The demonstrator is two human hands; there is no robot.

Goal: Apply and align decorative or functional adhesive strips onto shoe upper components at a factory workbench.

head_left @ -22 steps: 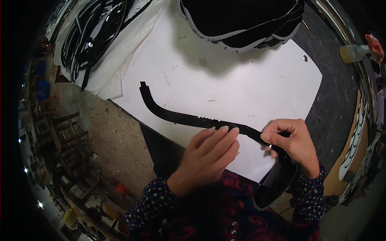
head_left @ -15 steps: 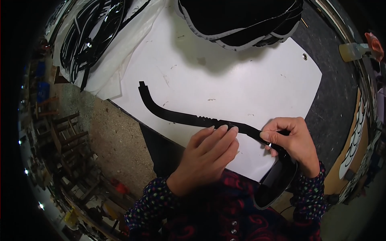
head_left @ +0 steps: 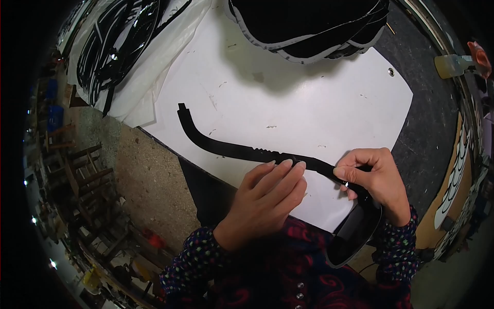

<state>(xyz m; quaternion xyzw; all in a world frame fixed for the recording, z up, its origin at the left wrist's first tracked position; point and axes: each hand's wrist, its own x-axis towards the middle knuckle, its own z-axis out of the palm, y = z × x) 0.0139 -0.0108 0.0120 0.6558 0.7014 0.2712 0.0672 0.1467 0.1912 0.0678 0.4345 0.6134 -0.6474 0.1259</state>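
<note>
A long, curved black strip point(head_left: 226, 149) stretches across the white board, with small notches along its far edge and a stepped tab at its far left end. My right hand point(head_left: 373, 175) is closed on its right part, the thumb on top and the fingers curled beneath. Below that hand hangs a dark, glossy panel point(head_left: 355, 234) with a thin rim; whether it is joined to the strip is hidden. My left hand point(head_left: 270, 198) has its fingers stretched out, their tips resting on the strip's near edge just right of the notches. Its thumb is mostly hidden.
Beyond the strip, a black piece with grey edging point(head_left: 309, 31) overhangs the white board point(head_left: 267, 105). Black and white strips point(head_left: 118, 51) lie bundled on white sheeting at far left. A bottle of yellowish liquid point(head_left: 448, 67) stands at far right; wooden stools point(head_left: 85, 172) are on the floor left.
Almost nothing differs. My right hand and the glossy panel have shifted very slightly; my left hand keeps its place on the strip.
</note>
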